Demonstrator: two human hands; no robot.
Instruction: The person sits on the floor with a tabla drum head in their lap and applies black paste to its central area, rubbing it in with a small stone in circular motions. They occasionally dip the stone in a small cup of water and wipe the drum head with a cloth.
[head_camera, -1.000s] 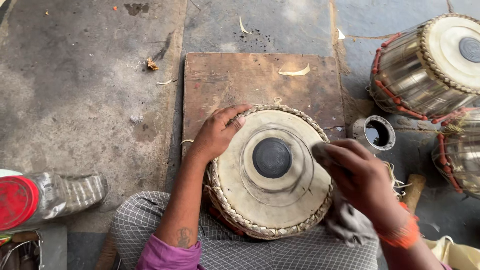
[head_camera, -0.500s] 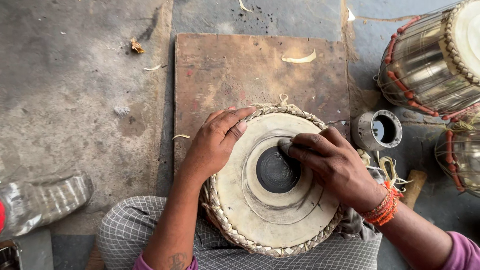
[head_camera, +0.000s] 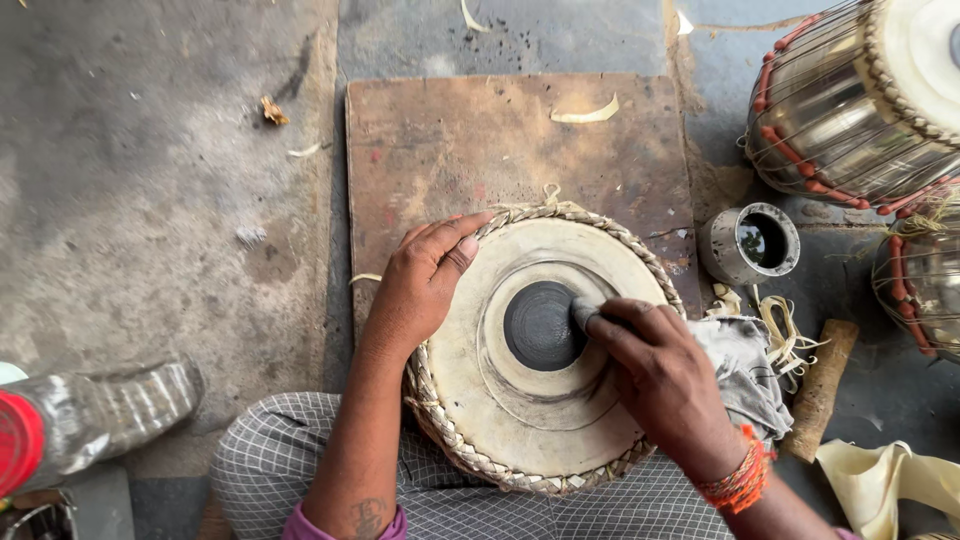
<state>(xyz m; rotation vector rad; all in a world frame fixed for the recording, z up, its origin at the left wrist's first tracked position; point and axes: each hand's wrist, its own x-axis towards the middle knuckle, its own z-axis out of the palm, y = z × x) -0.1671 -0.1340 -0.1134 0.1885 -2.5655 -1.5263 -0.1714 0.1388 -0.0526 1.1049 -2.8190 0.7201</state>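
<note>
The drum (head_camera: 545, 350) sat in the person's lap, near edge of the wooden board (head_camera: 510, 150). The left hand (head_camera: 420, 280) lay open-fingered, steadying its stiff woven rim; the right hand (head_camera: 655, 375) pinched a small dark stone (head_camera: 582, 312) against the black centre patch (head_camera: 540, 325). The taut skin looked delicate; the rim seemed the safer hold.

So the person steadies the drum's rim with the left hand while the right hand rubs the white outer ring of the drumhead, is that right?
Not quite. In the head view the right hand presses its fingertips on the black centre patch of the drumhead, not the white outer ring. The rest holds: the left hand rests on the drum's braided rim.
</note>
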